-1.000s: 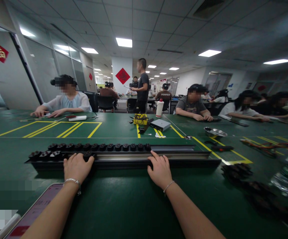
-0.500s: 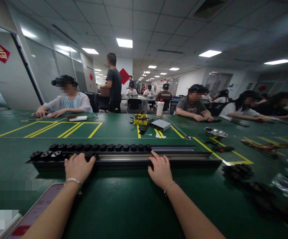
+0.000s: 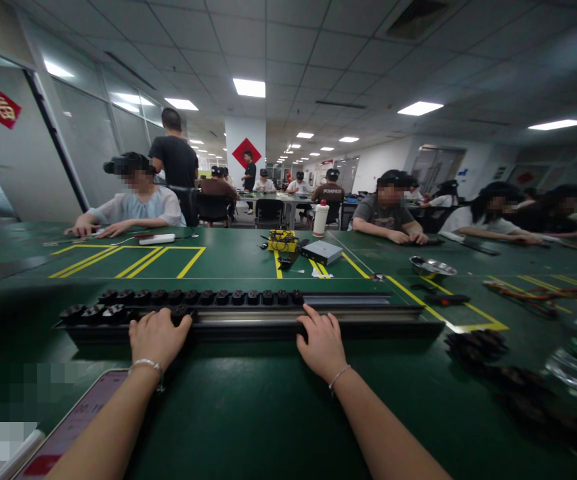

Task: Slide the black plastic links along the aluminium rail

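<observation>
A long black rail (image 3: 368, 317) lies across the green table (image 3: 248, 407) in front of me. Several small black round parts (image 3: 203, 297) sit in a row along its left half. My left hand (image 3: 156, 339) rests on the rail's near edge at the left, fingers curled over it beside the round parts. My right hand (image 3: 322, 341) rests on the rail near its middle, fingers bent over the near edge. Both wrists wear thin bracelets.
A phone (image 3: 76, 420) lies at the lower left. A pile of dark parts (image 3: 476, 347) and a clear bag (image 3: 576, 360) lie at the right. A metal bowl (image 3: 432, 267), a grey box (image 3: 321, 251) and a yellow item (image 3: 282, 240) stand beyond. Several people sit around the table.
My hands and the rail have stayed put. The standing person in the dark shirt has walked from the middle of the room to the left.
</observation>
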A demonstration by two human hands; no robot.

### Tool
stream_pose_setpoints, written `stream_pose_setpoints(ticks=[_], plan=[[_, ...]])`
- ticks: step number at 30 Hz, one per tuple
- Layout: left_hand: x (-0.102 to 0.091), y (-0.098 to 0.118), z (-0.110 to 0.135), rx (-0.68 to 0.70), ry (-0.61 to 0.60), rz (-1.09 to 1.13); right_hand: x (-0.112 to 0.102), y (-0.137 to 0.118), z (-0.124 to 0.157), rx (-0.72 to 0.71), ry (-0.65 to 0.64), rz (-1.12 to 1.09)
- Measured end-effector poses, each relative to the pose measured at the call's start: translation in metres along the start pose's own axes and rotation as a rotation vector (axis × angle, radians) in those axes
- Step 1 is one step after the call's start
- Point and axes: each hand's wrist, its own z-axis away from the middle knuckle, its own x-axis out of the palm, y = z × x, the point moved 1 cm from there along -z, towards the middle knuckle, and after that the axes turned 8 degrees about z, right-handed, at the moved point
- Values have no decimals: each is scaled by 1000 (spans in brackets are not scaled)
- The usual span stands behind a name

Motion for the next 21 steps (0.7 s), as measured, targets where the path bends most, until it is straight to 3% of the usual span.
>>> stream_pose_setpoints(ticks=[21], plan=[[2, -1, -1, -29, -37, 38, -1, 1, 0, -1, 2, 3]])
